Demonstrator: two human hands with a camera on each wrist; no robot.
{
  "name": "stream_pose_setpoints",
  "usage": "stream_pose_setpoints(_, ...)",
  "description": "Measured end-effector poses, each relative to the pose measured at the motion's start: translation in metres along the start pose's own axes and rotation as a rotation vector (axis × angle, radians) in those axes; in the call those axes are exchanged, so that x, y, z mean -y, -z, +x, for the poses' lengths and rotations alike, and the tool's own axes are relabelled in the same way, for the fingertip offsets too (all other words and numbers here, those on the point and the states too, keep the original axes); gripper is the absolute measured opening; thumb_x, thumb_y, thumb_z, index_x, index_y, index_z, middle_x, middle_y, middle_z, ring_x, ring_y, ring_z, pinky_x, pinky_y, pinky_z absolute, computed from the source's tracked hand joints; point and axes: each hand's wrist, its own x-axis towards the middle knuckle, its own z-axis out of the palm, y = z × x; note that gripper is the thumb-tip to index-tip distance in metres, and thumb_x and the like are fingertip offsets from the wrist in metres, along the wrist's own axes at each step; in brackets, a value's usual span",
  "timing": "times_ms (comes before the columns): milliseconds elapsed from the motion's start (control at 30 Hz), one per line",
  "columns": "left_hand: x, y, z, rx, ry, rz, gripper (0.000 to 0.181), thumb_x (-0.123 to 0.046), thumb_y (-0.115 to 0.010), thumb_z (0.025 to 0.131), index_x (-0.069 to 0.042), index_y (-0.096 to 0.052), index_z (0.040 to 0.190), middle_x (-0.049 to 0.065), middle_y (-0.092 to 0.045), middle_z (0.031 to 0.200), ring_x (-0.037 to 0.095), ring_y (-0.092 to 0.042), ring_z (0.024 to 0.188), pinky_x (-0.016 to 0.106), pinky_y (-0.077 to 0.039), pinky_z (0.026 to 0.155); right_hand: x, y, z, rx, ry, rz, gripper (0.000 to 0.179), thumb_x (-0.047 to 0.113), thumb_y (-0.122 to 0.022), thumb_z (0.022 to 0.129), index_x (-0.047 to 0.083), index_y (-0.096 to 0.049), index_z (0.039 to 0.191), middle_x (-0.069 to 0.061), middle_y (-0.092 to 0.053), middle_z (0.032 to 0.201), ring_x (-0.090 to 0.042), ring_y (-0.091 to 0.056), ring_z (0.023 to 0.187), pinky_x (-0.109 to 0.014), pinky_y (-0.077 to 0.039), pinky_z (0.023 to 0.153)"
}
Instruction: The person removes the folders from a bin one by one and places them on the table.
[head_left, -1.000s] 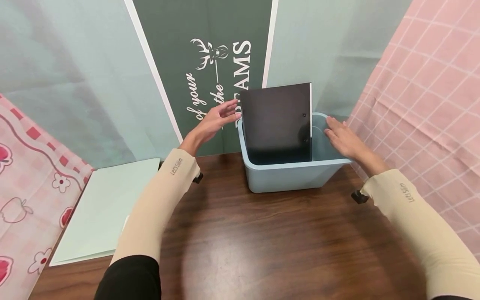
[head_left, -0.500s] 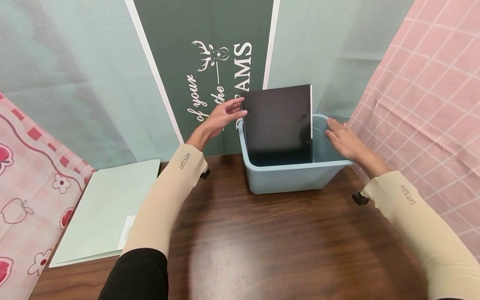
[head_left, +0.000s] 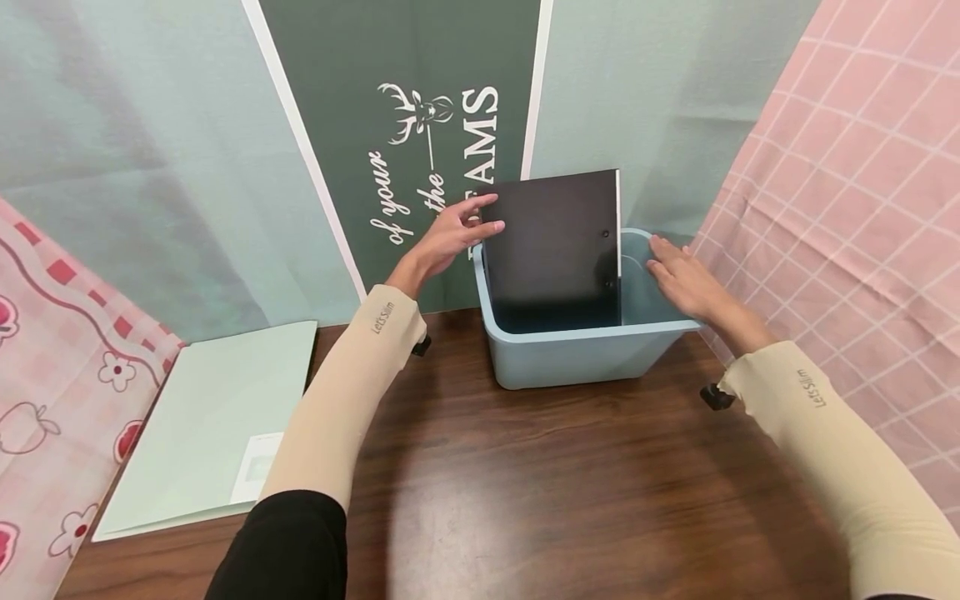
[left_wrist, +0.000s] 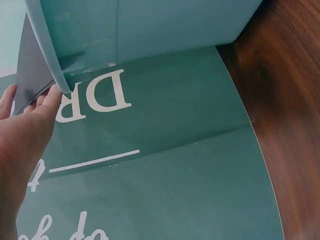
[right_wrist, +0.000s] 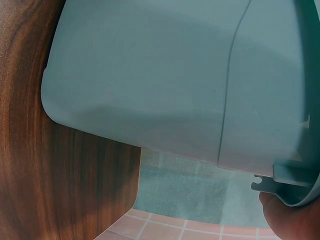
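Note:
A black file folder (head_left: 558, 250) with two rivets near its right edge stands upright, slightly leaning, inside a light blue plastic bin (head_left: 570, 358). My left hand (head_left: 450, 237) is at the folder's upper left edge, with thumb and forefinger tips over its front and the fingers largely straight. In the left wrist view, that hand's fingers (left_wrist: 47, 102) are beside the bin's rim and the folder's edge. My right hand (head_left: 686, 279) rests on the bin's right rim with its fingers extended. In the right wrist view, only a part of that hand (right_wrist: 290, 215) shows below the rim.
A pale green folder (head_left: 217, 408) with a white label (head_left: 258, 467) lies on the brown wooden table (head_left: 555, 483) at left. Behind the bin hangs a green printed cloth (head_left: 405, 50). Pink cloths stand at both sides, the right one (head_left: 847, 208) close to the bin.
My left hand has moved right, from beside the black folder's left edge to where its fingertips overlap the front. The right hand, bin and folder have stayed nearly in place.

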Motion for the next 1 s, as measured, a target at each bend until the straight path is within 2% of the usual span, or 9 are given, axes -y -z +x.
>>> stream_pose_setpoints(100,0.0,-0.003,0.001,-0.011,0.004,-0.01,0.067,-0.018,-0.081,0.094,-0.02,-0.055,0.157,0.005,-0.046,0.16,0.021,-0.057,0.127,0.041,-0.049,0.11,0.0,0.0,0.0,-0.001,0.004,0.0,0.065,0.03,-0.02,0.116,-0.013,-0.011,0.163,-0.035,-0.011,0.169,-0.05,-0.011,0.159,-0.055,0.002,0.131)
stream_pose_setpoints(233,-0.002,-0.009,0.001,-0.017,-0.004,0.009,0.068,-0.015,-0.085,0.091,-0.02,-0.059,0.154,0.004,-0.051,0.152,0.018,-0.057,0.104,0.036,-0.049,0.095,-0.001,-0.001,-0.001,-0.005,0.012,-0.001,0.065,0.031,-0.02,0.116,-0.014,-0.012,0.162,-0.035,-0.012,0.169,-0.05,-0.012,0.159,-0.056,0.001,0.131)
stream_pose_setpoints(333,-0.004,-0.014,0.002,-0.003,-0.016,0.035,0.069,-0.011,-0.085,0.09,-0.019,-0.059,0.154,0.004,-0.051,0.154,0.018,-0.061,0.109,0.033,-0.049,0.096,-0.002,-0.001,-0.001,-0.004,0.008,-0.003,0.066,0.032,-0.019,0.116,-0.013,-0.012,0.163,-0.035,-0.012,0.169,-0.05,-0.012,0.159,-0.057,-0.001,0.131)
stream_pose_setpoints(400,-0.004,-0.017,0.003,0.009,-0.021,0.059,0.07,-0.009,-0.085,0.09,-0.019,-0.059,0.154,0.005,-0.052,0.155,0.021,-0.063,0.118,0.034,-0.05,0.102,-0.002,-0.002,-0.002,-0.002,0.005,-0.002,0.066,0.032,-0.02,0.116,-0.013,-0.012,0.163,-0.034,-0.012,0.169,-0.05,-0.011,0.159,-0.057,-0.001,0.131)
stream_pose_setpoints(500,-0.003,-0.021,0.003,0.018,-0.041,0.119,0.068,-0.008,-0.085,0.09,-0.019,-0.06,0.153,0.005,-0.054,0.156,0.021,-0.058,0.134,0.037,-0.047,0.113,-0.001,-0.002,-0.002,0.001,0.002,-0.002,0.065,0.031,-0.02,0.116,-0.013,-0.011,0.163,-0.034,-0.012,0.17,-0.05,-0.011,0.159,-0.057,-0.001,0.131)
stream_pose_setpoints(600,-0.002,-0.026,0.002,0.022,-0.071,0.19,0.067,-0.008,-0.085,0.09,-0.018,-0.06,0.152,0.004,-0.055,0.156,0.017,-0.05,0.143,0.036,-0.044,0.116,-0.001,-0.002,-0.001,-0.002,0.007,0.002,0.064,0.028,-0.023,0.116,-0.013,-0.012,0.163,-0.035,-0.012,0.169,-0.05,-0.011,0.159,-0.055,0.0,0.131)
stream_pose_setpoints(833,-0.001,-0.038,0.002,0.031,-0.099,0.244,0.073,-0.001,-0.085,0.088,-0.017,-0.058,0.154,0.005,-0.056,0.156,0.019,-0.054,0.139,0.033,-0.049,0.111,-0.001,-0.002,0.0,-0.025,0.029,0.004,0.062,0.024,-0.027,0.115,-0.016,-0.015,0.161,-0.037,-0.016,0.168,-0.051,-0.014,0.158,-0.056,-0.002,0.131)
stream_pose_setpoints(1000,-0.003,-0.045,0.001,0.037,-0.13,0.299,0.075,0.002,-0.086,0.086,-0.016,-0.058,0.154,0.005,-0.053,0.159,0.019,-0.045,0.147,0.035,-0.043,0.118,-0.001,-0.001,-0.001,-0.046,0.05,0.008,0.062,0.024,-0.027,0.115,-0.017,-0.017,0.16,-0.038,-0.018,0.166,-0.053,-0.017,0.157,-0.057,-0.003,0.131)
